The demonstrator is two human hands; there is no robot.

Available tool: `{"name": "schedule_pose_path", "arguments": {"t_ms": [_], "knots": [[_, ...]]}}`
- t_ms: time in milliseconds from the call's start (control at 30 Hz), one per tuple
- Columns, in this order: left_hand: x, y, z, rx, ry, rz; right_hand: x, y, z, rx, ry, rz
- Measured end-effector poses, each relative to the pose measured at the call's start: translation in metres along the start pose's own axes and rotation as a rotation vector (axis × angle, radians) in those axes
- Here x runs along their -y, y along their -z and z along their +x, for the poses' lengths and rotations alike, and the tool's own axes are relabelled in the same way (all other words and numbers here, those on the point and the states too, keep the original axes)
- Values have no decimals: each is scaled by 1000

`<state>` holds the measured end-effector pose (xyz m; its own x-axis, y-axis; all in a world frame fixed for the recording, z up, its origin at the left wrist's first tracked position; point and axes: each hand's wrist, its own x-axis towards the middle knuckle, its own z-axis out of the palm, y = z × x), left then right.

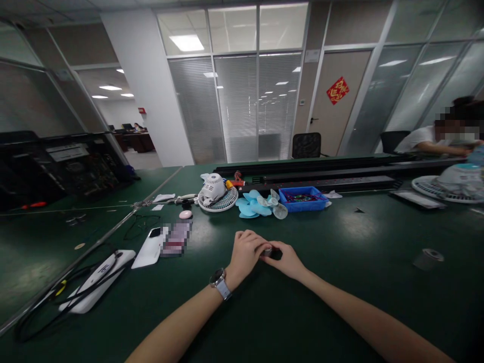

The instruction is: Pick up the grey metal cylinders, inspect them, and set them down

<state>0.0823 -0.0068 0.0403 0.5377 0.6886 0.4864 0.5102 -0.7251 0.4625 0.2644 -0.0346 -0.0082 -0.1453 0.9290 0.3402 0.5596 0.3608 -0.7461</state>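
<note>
My left hand (pixel 245 250), with a watch on its wrist, and my right hand (pixel 286 258) meet over the dark green table (pixel 340 282). Both are curled shut round a small dark, roundish part (pixel 269 251) pinched between their fingertips; I cannot make out what it is. Beyond the hands lie a white fan motor on a round grille (pixel 216 194), light blue fan blades (pixel 254 205) and a clear blade (pixel 279 208). A blue tray (pixel 302 197) with small parts stands just right of the blades.
A white phone (pixel 150 248), a pink disc (pixel 185 214), a white device with black cables (pixel 99 280) and eyeglasses (pixel 141 224) lie at the left. A small grey cylinder (pixel 428 258) sits at the right. Long black rails (pixel 340 174) run along the back. Another person (pixel 449 133) works at the far right by a fan grille (pixel 446 189).
</note>
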Motion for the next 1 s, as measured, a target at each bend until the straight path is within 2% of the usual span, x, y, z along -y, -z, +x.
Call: {"name": "schedule_pose_path", "arguments": {"t_ms": [133,267,433,867,933,1000], "knots": [[9,8,-3,-79,30,-36,-1,1,0,13,-42,-6],[33,8,-17,8,65,-55,3,4,-1,39,-68,10],[57,-6,-32,98,111,-13,2,4,-1,43,-107,-5],[60,-7,-32,156,123,-17,5,2,-3,37,-73,-40],[61,-6,-32,131,142,-57,4,2,-3,38,-84,-13],[62,-4,-33,52,191,-112,-1,9,-1,-4,-95,18]]}}
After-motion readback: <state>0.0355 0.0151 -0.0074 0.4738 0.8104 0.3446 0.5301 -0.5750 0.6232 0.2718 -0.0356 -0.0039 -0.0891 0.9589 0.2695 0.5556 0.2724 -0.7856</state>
